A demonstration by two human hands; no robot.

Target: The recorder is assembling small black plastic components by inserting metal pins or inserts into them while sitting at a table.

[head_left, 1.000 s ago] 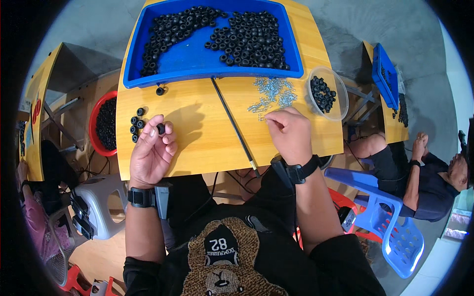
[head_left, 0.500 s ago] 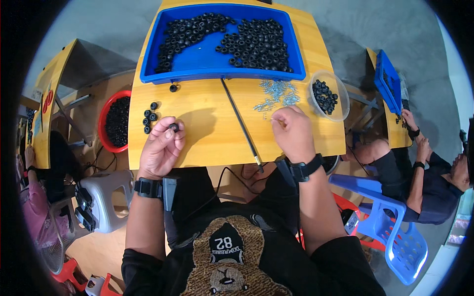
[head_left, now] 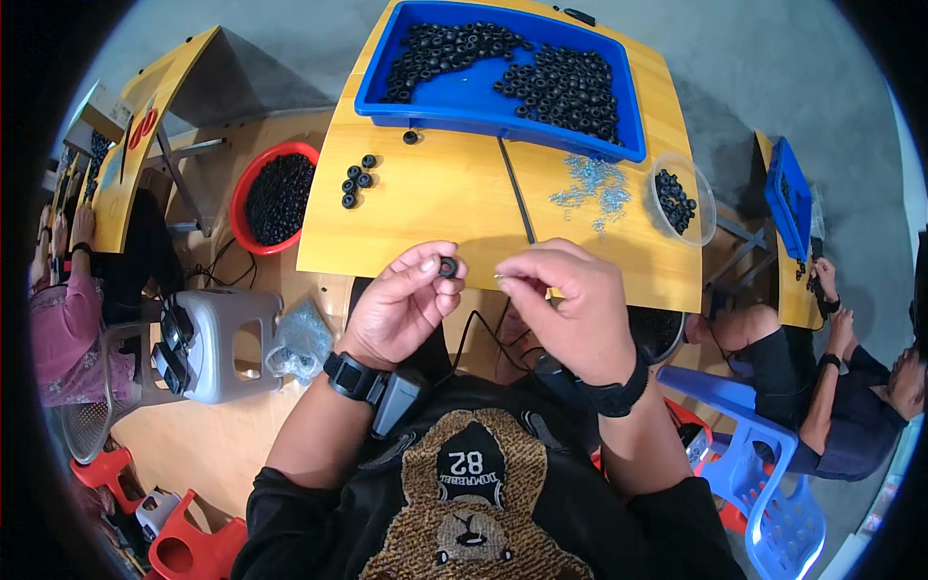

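My left hand (head_left: 404, 302) pinches a small black rubber ring (head_left: 448, 266) between thumb and fingertips, held up in front of my chest. My right hand (head_left: 570, 302) is close beside it, fingertips pinched on a tiny silver metal piece (head_left: 501, 279) that points toward the ring. Both hands hover above the near edge of the yellow table (head_left: 445, 208). A small group of black rings (head_left: 354, 179) lies on the table's left side, and a scatter of small silver metal pieces (head_left: 592, 184) lies on its right.
A blue tray (head_left: 474, 97) full of black rings fills the table's far side. A clear bowl (head_left: 681, 198) of rings sits at the right edge, a red basin (head_left: 275, 198) of rings stands left of the table. A thin dark rod (head_left: 515, 191) crosses the tabletop. Other people sit at neighbouring tables on both sides.
Both hands lifted off the table toward my chest. The left one carried a black ring up, the right one brought a silver piece from the scatter, and the two now meet.
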